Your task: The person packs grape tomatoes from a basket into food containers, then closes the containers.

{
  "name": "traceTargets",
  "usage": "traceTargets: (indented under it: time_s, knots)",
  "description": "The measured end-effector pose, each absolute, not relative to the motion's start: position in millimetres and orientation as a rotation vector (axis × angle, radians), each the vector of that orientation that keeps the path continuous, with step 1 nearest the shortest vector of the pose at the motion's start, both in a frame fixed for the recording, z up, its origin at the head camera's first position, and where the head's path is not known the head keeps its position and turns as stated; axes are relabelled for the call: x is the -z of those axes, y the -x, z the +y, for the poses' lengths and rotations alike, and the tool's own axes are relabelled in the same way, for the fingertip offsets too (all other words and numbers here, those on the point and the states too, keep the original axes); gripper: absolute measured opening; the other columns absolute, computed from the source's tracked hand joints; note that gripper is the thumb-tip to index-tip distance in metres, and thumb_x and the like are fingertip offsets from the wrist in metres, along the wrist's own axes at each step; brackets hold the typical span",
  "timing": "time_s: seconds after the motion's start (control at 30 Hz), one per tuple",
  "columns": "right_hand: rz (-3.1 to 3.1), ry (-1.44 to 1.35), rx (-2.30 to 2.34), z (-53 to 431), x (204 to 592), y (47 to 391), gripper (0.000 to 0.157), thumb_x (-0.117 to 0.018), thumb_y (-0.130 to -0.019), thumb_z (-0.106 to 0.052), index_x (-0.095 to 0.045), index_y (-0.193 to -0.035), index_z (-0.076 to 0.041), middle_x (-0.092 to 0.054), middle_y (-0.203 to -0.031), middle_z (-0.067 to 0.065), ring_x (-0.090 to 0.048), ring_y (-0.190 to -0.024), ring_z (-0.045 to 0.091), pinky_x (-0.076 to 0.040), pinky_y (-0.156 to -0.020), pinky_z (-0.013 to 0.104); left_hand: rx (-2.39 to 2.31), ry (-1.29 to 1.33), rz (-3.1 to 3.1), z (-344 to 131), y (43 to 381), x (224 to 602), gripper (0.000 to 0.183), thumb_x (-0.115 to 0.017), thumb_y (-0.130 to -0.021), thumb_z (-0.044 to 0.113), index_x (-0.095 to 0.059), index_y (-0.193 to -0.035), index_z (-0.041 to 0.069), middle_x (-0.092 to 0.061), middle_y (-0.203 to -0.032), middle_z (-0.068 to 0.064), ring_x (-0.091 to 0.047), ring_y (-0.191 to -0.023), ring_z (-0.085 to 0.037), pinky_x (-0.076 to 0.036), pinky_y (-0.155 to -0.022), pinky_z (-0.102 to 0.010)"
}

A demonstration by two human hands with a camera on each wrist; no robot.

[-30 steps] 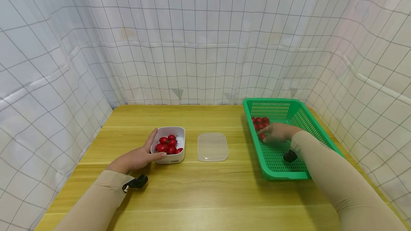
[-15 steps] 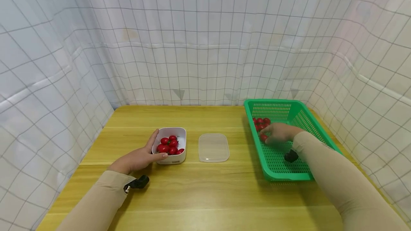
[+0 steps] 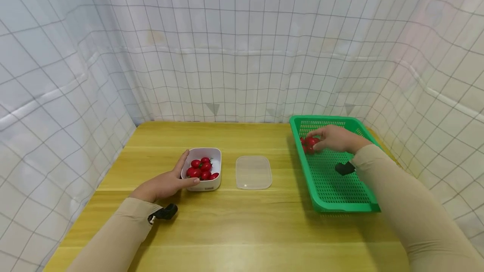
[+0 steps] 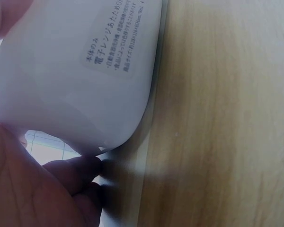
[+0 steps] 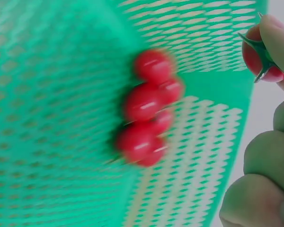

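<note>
My left hand (image 3: 164, 184) holds a small white plastic container (image 3: 210, 185), thumb at its near rim and fingers along its left side. Several cherry tomatoes (image 3: 206, 166) lie inside it. In the left wrist view the container's printed label (image 4: 113, 42) shows, and my fingers (image 4: 75, 172) are bent near its base. Over the green basket, my right hand (image 3: 338, 139) pinches a cherry tomato with a green calyx (image 5: 251, 56) between thumb and fingertips. Below it, more red tomatoes (image 5: 144, 101) sit clustered against the basket's wall, blurred in the right wrist view.
The green slotted basket (image 3: 307, 175) stands on the right of the wooden table (image 3: 242, 226). A translucent square lid (image 3: 253, 172) lies flat between container and basket. White grid-patterned curtains (image 3: 242, 53) enclose the table at the back and sides.
My right hand has risen from among the tomatoes toward the back of the basket, now with a tomato in its fingertips. The left hand keeps its hold on the container.
</note>
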State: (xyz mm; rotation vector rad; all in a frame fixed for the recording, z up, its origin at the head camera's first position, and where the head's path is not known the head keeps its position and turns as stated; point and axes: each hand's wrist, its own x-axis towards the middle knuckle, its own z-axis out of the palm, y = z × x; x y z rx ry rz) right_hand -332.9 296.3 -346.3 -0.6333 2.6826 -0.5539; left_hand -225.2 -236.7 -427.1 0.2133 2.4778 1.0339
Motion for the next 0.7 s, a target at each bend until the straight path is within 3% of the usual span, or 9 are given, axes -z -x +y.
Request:
traceTargets:
  time_s: [0.07, 0.13, 0.33, 0.5, 0.6, 0.7]
  knots:
    - [2.664, 0.633, 0.614, 285.2, 332.9, 332.2, 0.050, -0.070, -0.100, -0.022, -0.060, -0.149, -0.012, -0.067, -0.067, -0.008, -0.051, -0.066, 0.011, -0.045, -0.072, 0.032, -1.034, -0.216, 2.476, -235.9, 225.1, 426.0, 0.120, -0.065, -0.095, 0.064, 0.026, -0.165, 0.029, -0.004, -0.174, -0.030, -0.018, -0.156, -0.059, -0.025, -0.122, -0.074]
    - [2.637, 0.633, 0.660, 269.1, 321.3, 330.5, 0.050, -0.069, -0.100, -0.021, -0.059, -0.149, -0.015, -0.059, -0.060, -0.007, -0.046, -0.056, 0.011, -0.045, -0.065, 0.031, -1.037, -0.218, 2.473, -235.5, 224.9, 425.3, 0.120, -0.065, -0.095, 0.064, 0.026, -0.165, 0.029, -0.003, -0.174, -0.029, -0.018, -0.156, -0.059, -0.024, -0.121, -0.075]
    - [2.647, 0.763, 0.586, 197.3, 302.9, 328.3, 0.049, -0.070, -0.101, -0.027, -0.060, -0.149, -0.026, -0.043, -0.059, -0.007, -0.039, -0.054, 0.010, -0.040, -0.055, 0.028, -1.031, -0.207, 2.472, -235.4, 224.3, 424.5, 0.120, -0.065, -0.095, 0.064, 0.026, -0.165, 0.029, -0.003, -0.174, -0.030, -0.018, -0.156, -0.059, -0.025, -0.122, -0.074]
    - [2.638, 0.942, 0.469, 126.6, 304.3, 323.7, 0.048, -0.071, -0.101, -0.027, -0.063, -0.148, -0.026, -0.066, -0.084, -0.004, -0.047, -0.070, 0.014, -0.041, -0.063, 0.029, -1.023, -0.199, 2.480, -234.5, 224.2, 424.4, 0.119, -0.064, -0.095, 0.064, 0.026, -0.165, 0.029, -0.005, -0.174, -0.030, -0.020, -0.155, -0.060, -0.025, -0.122, -0.074]
    - [2.600, 1.062, 0.393, 89.7, 310.7, 321.6, 0.046, -0.070, -0.101, -0.027, -0.064, -0.147, -0.024, -0.072, -0.109, 0.000, -0.056, -0.084, 0.016, -0.047, -0.074, 0.030, -1.023, -0.199, 2.482, -234.0, 224.3, 424.8, 0.120, -0.064, -0.095, 0.064, 0.025, -0.165, 0.028, -0.006, -0.174, -0.030, -0.021, -0.155, -0.059, -0.026, -0.121, -0.074]
    - [2.550, 1.168, 0.332, 60.6, 317.7, 319.2, 0.044, -0.069, -0.102, -0.028, -0.064, -0.146, -0.022, -0.073, -0.120, 0.001, -0.060, -0.095, 0.017, -0.050, -0.086, 0.032, -1.031, -0.194, 2.472, -234.0, 224.5, 425.3, 0.120, -0.065, -0.094, 0.064, 0.025, -0.165, 0.028, -0.007, -0.174, -0.030, -0.021, -0.155, -0.058, -0.026, -0.121, -0.074]
